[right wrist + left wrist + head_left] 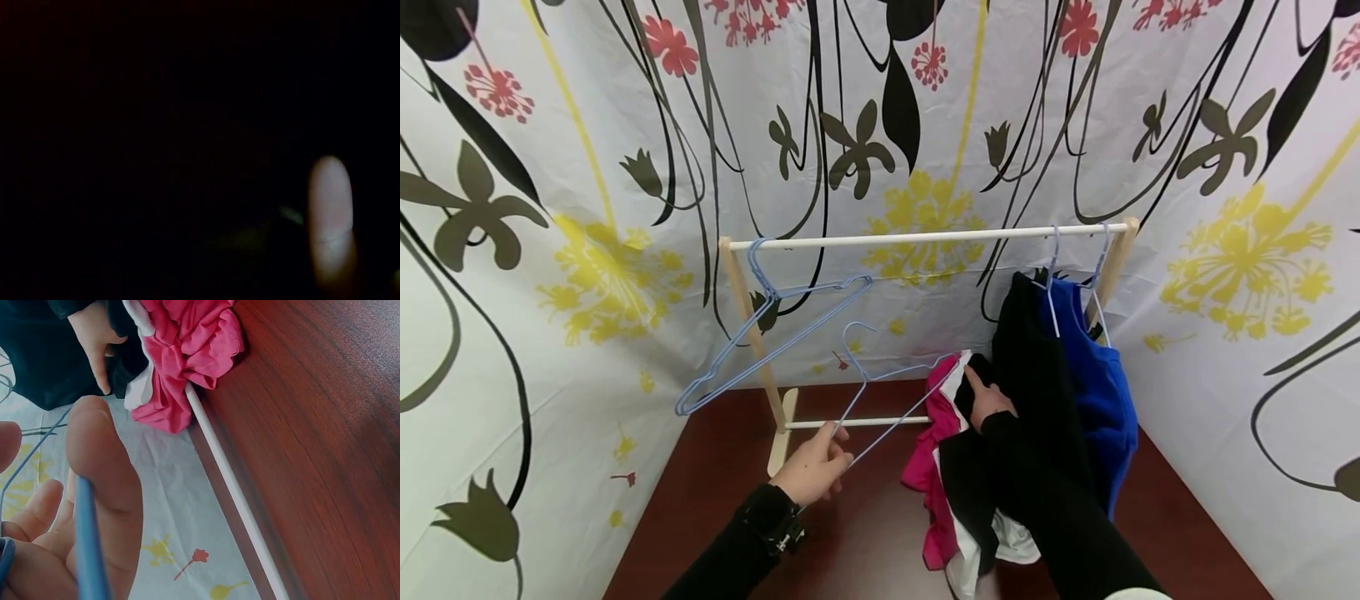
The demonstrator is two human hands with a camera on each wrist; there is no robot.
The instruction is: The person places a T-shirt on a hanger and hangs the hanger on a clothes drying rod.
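Where the head view looks forward and down, the scene sorts by size like this:

Backdrop: a white curtain (625,125) printed with black stems, red and yellow flowers fills the top and both sides of the frame.

Table: a dark red-brown table (865,533) takes up the lower middle, and in the left wrist view it fills the right half (325,425).

Rack: a pale wooden rack (925,237) with a white top rail stands across the centre; its lower white rail (231,487) runs diagonally through the left wrist view.

Hung clothes: a black garment (1037,367) and a blue garment (1097,392) hang from hangers at the right end of the top rail, centre right of the frame.

Loose clothes: a pink garment (936,442) with a white piece and a black piece lies bunched below them, lower centre, against the lower rail.

Spare hanger: a blue wire hanger (775,333) hangs tilted from the left end of the top rail, centre left.

Held hanger: a second blue hanger (887,383) sits at the centre of the frame, hook upward, its far tip touching the pink garment.

Left hand: the left hand (812,468), lower centre left, pinches the near corner of the held hanger between thumb and fingers (103,487).

Right hand: the right hand (988,400), just right of centre, has its fingers closed on the black fabric among the loose clothes; the right wrist view is almost wholly dark, showing only one fingertip (330,200).
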